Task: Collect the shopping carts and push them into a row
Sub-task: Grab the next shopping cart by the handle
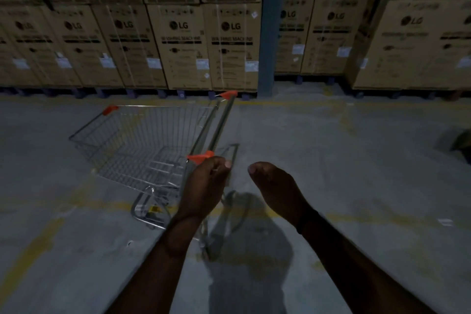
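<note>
While our left hand (204,183) grips cart (142,140) handle (221,125) nr orange cap (201,157), right hand (275,186) hangs loosely curled, empty: we'd put both on it before pushing.

Stacked cardboard cartons (178,46) marked LG and "washing machine" line the far side in two tiers, resting on dark pallets (163,93). A blue steel column (270,33) stands between stacks. The grey concrete floor (356,160) bears worn yellow lines (33,245) — an unidentifiable dark object (461,143) sits at its right edge.
</note>
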Tool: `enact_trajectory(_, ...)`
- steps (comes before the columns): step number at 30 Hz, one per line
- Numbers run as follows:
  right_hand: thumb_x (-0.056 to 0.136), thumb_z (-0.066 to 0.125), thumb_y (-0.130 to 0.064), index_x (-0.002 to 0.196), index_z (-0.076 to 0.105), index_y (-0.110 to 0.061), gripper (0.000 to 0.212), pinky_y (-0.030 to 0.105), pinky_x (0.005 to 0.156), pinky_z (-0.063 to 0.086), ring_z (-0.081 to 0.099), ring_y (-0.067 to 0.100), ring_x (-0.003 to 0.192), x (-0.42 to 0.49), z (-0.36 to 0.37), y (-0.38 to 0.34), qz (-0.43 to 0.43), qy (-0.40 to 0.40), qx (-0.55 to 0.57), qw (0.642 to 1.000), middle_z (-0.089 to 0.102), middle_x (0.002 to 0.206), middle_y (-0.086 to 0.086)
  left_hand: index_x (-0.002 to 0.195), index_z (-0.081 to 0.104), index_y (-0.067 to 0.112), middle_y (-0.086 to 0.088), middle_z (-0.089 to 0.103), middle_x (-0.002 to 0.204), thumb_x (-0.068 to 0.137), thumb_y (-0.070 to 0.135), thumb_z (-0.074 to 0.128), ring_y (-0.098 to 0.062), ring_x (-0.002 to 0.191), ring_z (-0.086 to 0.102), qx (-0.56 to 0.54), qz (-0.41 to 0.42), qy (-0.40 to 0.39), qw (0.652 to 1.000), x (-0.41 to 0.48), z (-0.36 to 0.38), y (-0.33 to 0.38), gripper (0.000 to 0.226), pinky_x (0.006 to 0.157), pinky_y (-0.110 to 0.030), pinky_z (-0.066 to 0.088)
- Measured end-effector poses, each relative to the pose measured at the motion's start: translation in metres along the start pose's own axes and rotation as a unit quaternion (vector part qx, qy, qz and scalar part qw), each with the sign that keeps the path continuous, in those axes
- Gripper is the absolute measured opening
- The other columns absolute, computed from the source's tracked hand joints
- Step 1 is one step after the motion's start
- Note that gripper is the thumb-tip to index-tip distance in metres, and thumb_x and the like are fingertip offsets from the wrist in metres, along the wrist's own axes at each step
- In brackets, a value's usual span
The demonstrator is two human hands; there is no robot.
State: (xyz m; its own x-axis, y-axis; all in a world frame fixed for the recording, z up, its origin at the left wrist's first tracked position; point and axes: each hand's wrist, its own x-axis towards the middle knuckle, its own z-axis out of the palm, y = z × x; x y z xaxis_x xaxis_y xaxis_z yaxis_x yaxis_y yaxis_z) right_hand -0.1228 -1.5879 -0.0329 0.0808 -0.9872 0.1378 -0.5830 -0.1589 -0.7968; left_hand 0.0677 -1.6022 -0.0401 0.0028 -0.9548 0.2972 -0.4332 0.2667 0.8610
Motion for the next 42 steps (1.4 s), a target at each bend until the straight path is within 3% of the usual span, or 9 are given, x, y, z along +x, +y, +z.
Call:
enact_trajectory(8,0.102,0.049,-0.046,0.119,0.069,-0.019,0.038,0.015,0.086,0.041,0.055,0.002,0.094,0.176,0.021,0.024,-0.041,-0.037,-0.005,0.998,0.069,0.116,-0.004,0.088,0.065,0.025,0.007,0.063,0.079,0.087,0.063,0.054,0.0,0.065,0.056,0.014,-0.056,0.028,0.998,0.152,0.033,-0.063,0.039,0.064,-0.026,0.045)
enact_trajectory(11,0.102,0.049,-0.047,0.118,0.068,-0.02,0.037,0.008,0.082,0.041,0.056,0.004,0.095,0.242,0.032,0.036,-0.041,-0.076,-0.016,0.996,0.068,0.116,-0.005,0.096,0.068,0.018,0.001,0.068,0.09,0.094,0.033,0.061,-0.009,0.079,0.064,-0.013,-0.088,0.042,0.995,0.208,0.051,-0.086,0.016,0.077,-0.031,0.049)
enact_trajectory(15,0.101,0.054,-0.043,0.114,0.07,-0.016,0.033,0.026,0.089,0.049,0.065,0.017,0.104,0.324,0.04,0.05,-0.064,-0.104,-0.063,0.991,0.071,0.116,0.001,0.114,0.071,0.023,0.0,0.071,0.109,0.099,0.04,0.06,-0.02,0.097,0.068,0.087,-0.159,0.021,0.983,0.265,0.064,-0.115,0.025,0.085,-0.034,0.055)
enact_trajectory(20,0.098,0.061,-0.037,0.109,0.073,-0.015,0.028,0.034,0.09,0.049,0.065,0.023,0.105,0.398,0.065,0.07,-0.118,-0.169,-0.101,0.973,0.073,0.113,0.006,0.105,0.074,0.02,0.003,0.073,0.103,0.097,0.041,0.064,-0.015,0.097,0.069,0.097,-0.201,0.023,0.975,0.291,0.076,-0.152,0.025,0.081,-0.019,0.048)
enact_trajectory(29,0.095,0.04,-0.048,0.094,0.072,-0.018,0.044,0.04,0.095,0.04,0.068,0.031,0.099,0.493,0.112,0.105,-0.385,-0.364,-0.251,0.81,0.074,0.099,0.007,0.088,0.063,0.017,-0.002,0.066,0.081,0.103,0.05,0.041,-0.022,0.075,0.065,0.199,-0.384,0.054,0.9,0.31,0.093,-0.176,0.042,0.063,-0.035,0.047)
enact_trajectory(32,0.089,0.017,-0.059,0.095,0.074,-0.017,0.071,0.039,0.091,0.041,0.067,0.032,0.094,0.516,0.116,0.114,-0.439,-0.375,-0.305,0.758,0.073,0.097,0.01,0.115,0.07,0.011,-0.014,0.066,0.076,0.1,0.04,0.04,-0.029,0.063,0.065,0.156,-0.479,0.012,0.864,0.305,0.096,-0.172,0.045,0.05,-0.034,0.046)
enact_trajectory(35,0.094,0.016,-0.071,0.075,0.068,-0.013,0.081,0.033,0.068,0.038,0.068,0.031,0.082,0.528,0.117,0.119,-0.491,-0.351,-0.319,0.73,0.071,0.081,0.009,0.144,0.052,0.013,-0.012,0.074,0.092,0.109,0.031,0.038,-0.024,0.069,0.071,0.129,-0.574,0.068,0.806,0.32,0.103,-0.149,0.042,0.067,-0.035,0.057)
enact_trajectory(38,0.1,0.03,-0.067,0.07,0.061,-0.016,0.067,0.031,0.065,0.037,0.067,0.029,0.082,0.533,0.115,0.115,-0.515,-0.366,-0.318,0.707,0.065,0.077,0.01,0.127,0.065,0.008,-0.006,0.068,0.063,0.108,0.04,0.042,-0.015,0.044,0.062,0.091,-0.672,0.019,0.735,0.317,0.101,-0.146,0.044,0.042,-0.025,0.049)
enact_trajectory(42,0.1,0.032,-0.065,0.084,0.072,-0.01,0.07,0.034,0.073,0.045,0.068,0.031,0.091,0.53,0.11,0.112,-0.521,-0.368,-0.323,0.699,0.07,0.089,0.013,0.114,0.072,0.01,-0.001,0.067,0.056,0.106,0.04,0.05,-0.013,0.045,0.063,0.138,-0.666,0.02,0.733,0.302,0.107,-0.132,0.038,0.044,-0.022,0.049)
